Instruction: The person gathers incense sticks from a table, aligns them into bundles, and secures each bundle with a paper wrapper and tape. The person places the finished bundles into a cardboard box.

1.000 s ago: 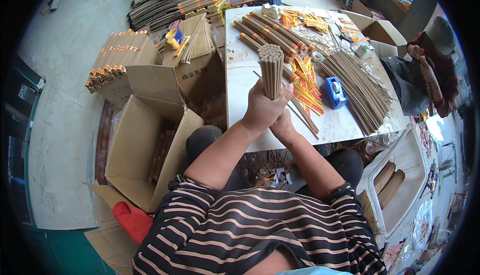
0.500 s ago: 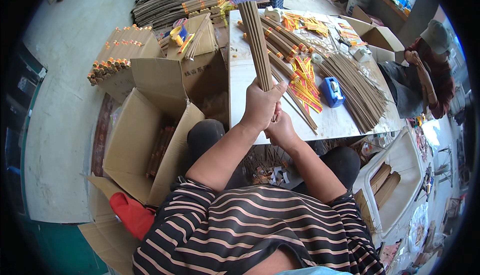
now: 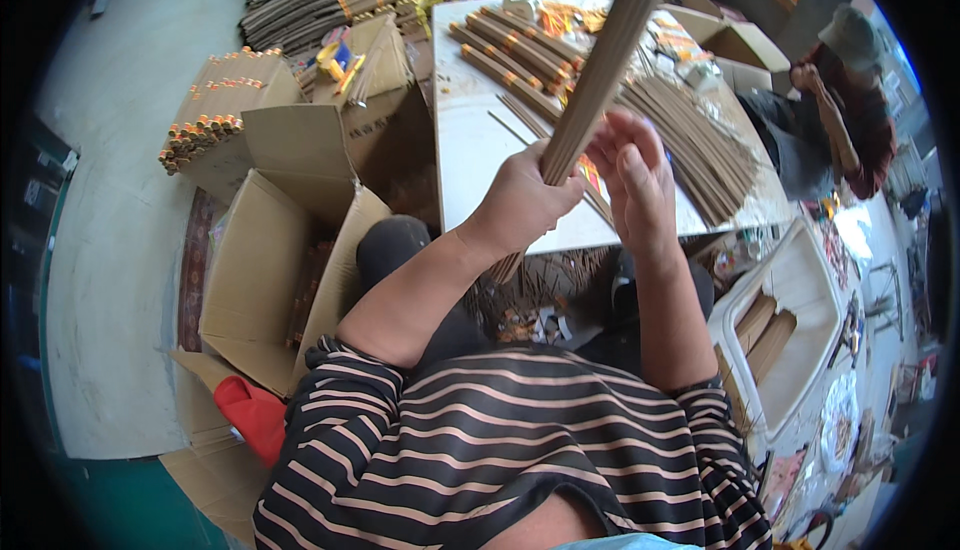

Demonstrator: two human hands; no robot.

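I see the left hand (image 3: 517, 200), fingers clasped round a tilted bundle of brown incense sticks (image 3: 606, 65), over the near edge of the table (image 3: 460, 165); the right hand (image 3: 640, 185), fingers released and half-curled, is just beside the bundle.

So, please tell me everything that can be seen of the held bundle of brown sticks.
The bundle is thin, straight brown sticks, woody-looking, packed side by side, no band visible. It slants over the white table's edge, upper end to the right; the left grip is closed around its lower part. The right grip is open beside it, contact unclear.
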